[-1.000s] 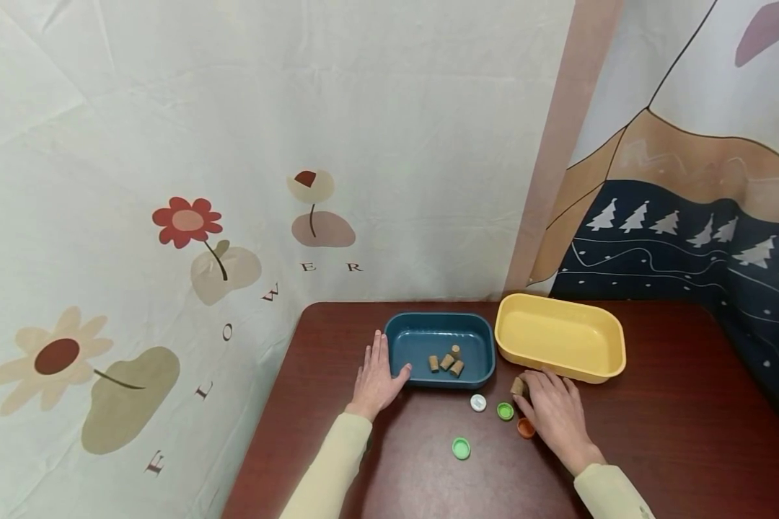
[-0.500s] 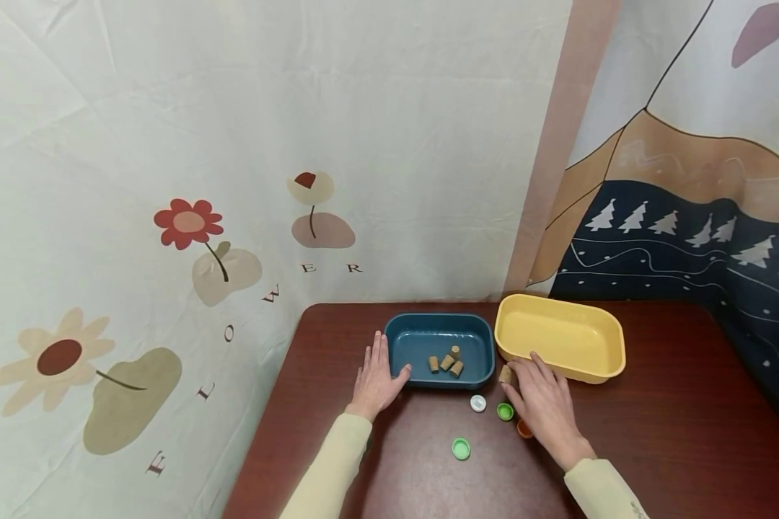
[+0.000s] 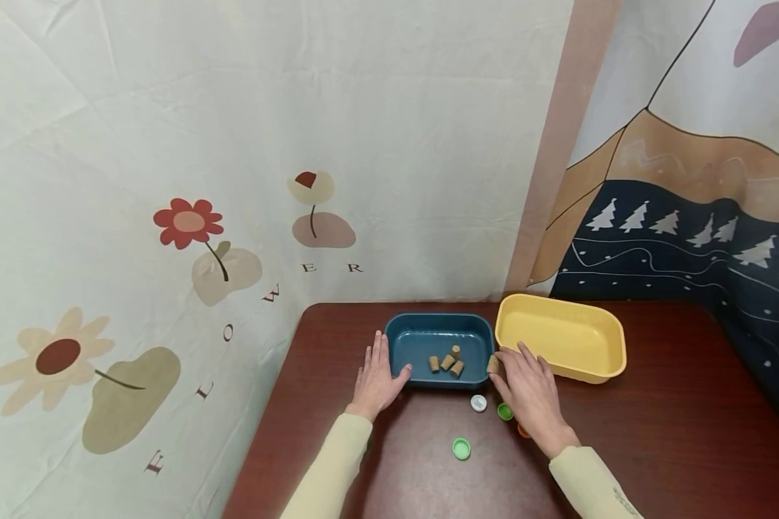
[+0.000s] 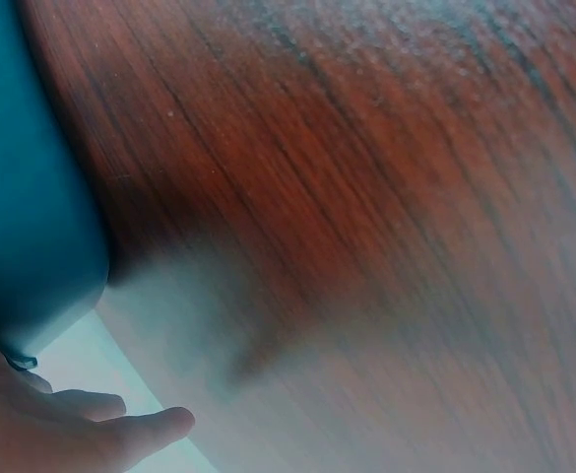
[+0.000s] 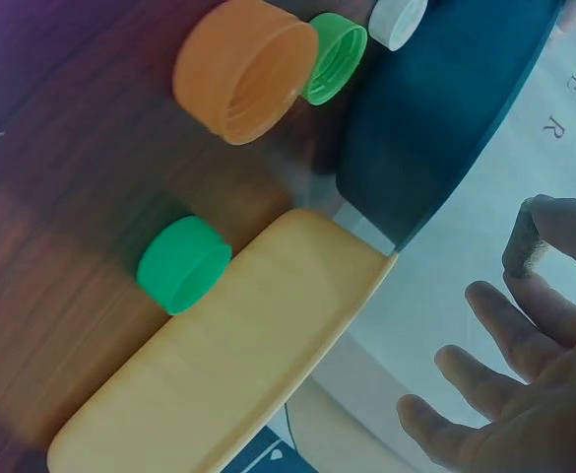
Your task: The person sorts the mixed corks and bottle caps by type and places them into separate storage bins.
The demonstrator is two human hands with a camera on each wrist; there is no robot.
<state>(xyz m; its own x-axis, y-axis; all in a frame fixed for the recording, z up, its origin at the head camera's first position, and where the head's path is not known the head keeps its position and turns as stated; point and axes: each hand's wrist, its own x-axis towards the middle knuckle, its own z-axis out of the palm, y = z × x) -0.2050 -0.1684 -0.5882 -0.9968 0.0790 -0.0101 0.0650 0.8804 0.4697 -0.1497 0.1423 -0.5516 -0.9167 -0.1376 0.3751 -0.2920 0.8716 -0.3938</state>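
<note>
My right hand (image 3: 534,395) pinches a cork (image 3: 493,364) between thumb and forefinger, its other fingers spread. In the head view that cork overlaps the front right corner of the blue tray (image 3: 410,342); the right wrist view shows the cork (image 5: 524,244) raised above the tray's rim. Several corks (image 3: 447,362) lie inside the blue tray. My left hand (image 3: 375,380) rests against the tray's left side, fingers straight along the outer wall and thumb at the front edge. In the left wrist view, fingers (image 4: 120,434) show beside the blue wall.
A yellow tray (image 3: 558,339) stands right of the blue one. Before them lie a white cap (image 3: 478,403), a green cap (image 3: 505,411), a light green cap (image 3: 461,449) and a partly hidden orange cap (image 3: 523,431). Another green cap (image 5: 184,266) sits by the yellow tray.
My right hand has carried the cork left and away from me, from in front of the yellow tray to the blue tray's right corner. The left hand has stayed put.
</note>
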